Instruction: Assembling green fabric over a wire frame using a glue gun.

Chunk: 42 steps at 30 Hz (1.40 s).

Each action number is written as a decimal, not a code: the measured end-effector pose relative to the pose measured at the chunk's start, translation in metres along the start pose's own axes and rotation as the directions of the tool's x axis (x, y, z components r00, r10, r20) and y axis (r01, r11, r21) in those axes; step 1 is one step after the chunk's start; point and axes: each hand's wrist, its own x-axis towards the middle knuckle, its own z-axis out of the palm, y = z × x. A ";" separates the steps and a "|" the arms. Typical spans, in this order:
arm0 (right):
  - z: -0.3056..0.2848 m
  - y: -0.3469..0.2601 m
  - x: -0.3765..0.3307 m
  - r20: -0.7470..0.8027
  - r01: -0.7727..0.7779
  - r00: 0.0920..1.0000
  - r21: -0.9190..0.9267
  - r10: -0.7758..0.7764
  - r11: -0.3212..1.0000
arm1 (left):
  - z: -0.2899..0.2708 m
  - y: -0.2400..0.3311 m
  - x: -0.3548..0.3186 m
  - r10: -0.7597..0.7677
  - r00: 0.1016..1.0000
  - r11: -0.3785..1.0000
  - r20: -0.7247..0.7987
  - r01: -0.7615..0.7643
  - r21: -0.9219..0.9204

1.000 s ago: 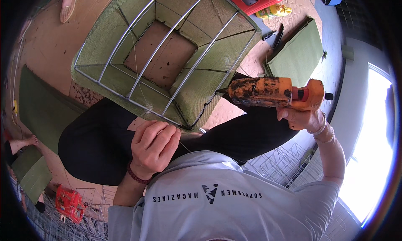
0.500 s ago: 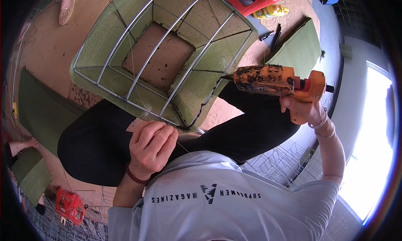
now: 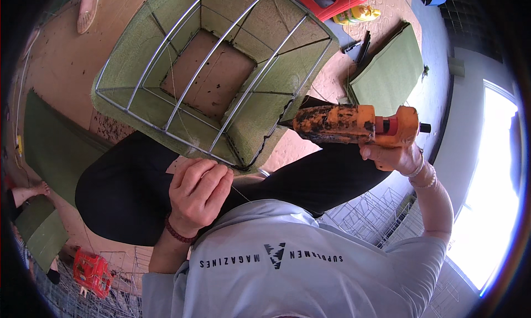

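Observation:
A wire-framed basket-like form lined with green mesh fabric point(image 3: 260, 114) leans in front of my legs, its barred side facing me. My right hand point(image 3: 395, 155) is wrapped round the handle of an orange glue gun point(image 3: 332, 123) smeared with black. The gun's nozzle touches or nearly touches the right edge of the form. A wavy line of black glue point(image 3: 264, 141) runs along that edge toward the near corner. Beside this corner, my left hand point(image 3: 200, 192) is closed on the mesh's near edge, fingertips partly hidden.
Folded green sheets point(image 3: 387, 69) lie at the right, with black strips point(image 3: 363, 48) beside them. Behind stand a red stool point(image 3: 332, 5) and a yellow package point(image 3: 357, 15). Another green sheet point(image 3: 55, 141) lies left. Wire racks point(image 3: 365, 218) and other people's feet point(image 3: 88, 11) are around.
My right hand has brought the glue gun down and to the left, its nozzle following the form's right edge nearer to me. My left hand has stayed almost still.

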 end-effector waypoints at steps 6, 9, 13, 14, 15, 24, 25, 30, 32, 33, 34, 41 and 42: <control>0.007 0.000 -0.002 0.018 0.014 1.000 -0.062 -0.013 0.998 | 0.000 0.001 0.000 0.009 1.000 1.000 -0.014 -0.009 -0.020; 0.000 0.005 -0.001 -0.012 -0.078 0.997 -0.112 0.077 0.991 | -0.001 0.001 0.000 0.011 1.000 1.000 -0.013 -0.011 -0.016; 0.004 0.011 -0.003 0.011 0.089 0.996 -0.135 -0.089 0.987 | -0.001 0.000 -0.001 0.011 1.000 1.000 0.002 -0.011 -0.016; 0.006 0.011 -0.003 0.020 0.139 0.990 -0.201 -0.138 0.970 | -0.002 0.000 -0.001 0.010 1.000 1.000 0.003 -0.009 -0.015; 0.008 0.011 -0.002 0.033 0.188 0.982 -0.266 -0.186 0.945 | -0.001 0.000 -0.001 0.012 1.000 1.000 -0.002 -0.012 -0.008; 0.014 0.003 -0.005 0.017 0.211 0.977 -0.240 -0.213 0.947 | -0.001 0.000 -0.002 0.019 1.000 1.000 -0.008 -0.019 -0.007; 0.014 0.001 -0.003 0.070 0.147 0.988 -0.201 -0.135 0.969 | -0.001 0.000 -0.002 0.017 1.000 1.000 -0.012 -0.017 -0.008; 0.027 0.005 0.002 0.175 0.341 0.927 -0.033 -0.331 0.939 | -0.004 0.000 -0.001 0.001 1.000 1.000 0.004 -0.001 0.019; 0.034 0.003 0.003 0.174 0.336 0.928 -0.006 -0.330 0.942 | -0.008 -0.001 0.000 -0.003 1.000 0.999 0.014 0.003 0.054; 0.037 0.002 0.004 0.171 0.330 0.929 0.019 -0.328 0.944 | -0.010 -0.002 0.000 -0.034 0.999 0.988 0.024 0.030 0.153; 0.038 -0.004 0.005 0.203 0.283 0.937 0.034 -0.284 0.959 | -0.011 -0.004 0.000 -0.066 0.997 0.966 0.031 0.056 0.252; 0.043 -0.018 0.019 0.391 0.213 0.905 -0.076 -0.168 0.974 | -0.013 -0.006 -0.007 -0.090 0.996 0.964 -0.007 0.089 0.250; 0.044 -0.018 0.020 0.392 0.214 0.905 -0.076 -0.168 0.974 | -0.013 -0.006 -0.007 -0.091 0.996 0.966 -0.002 0.088 0.243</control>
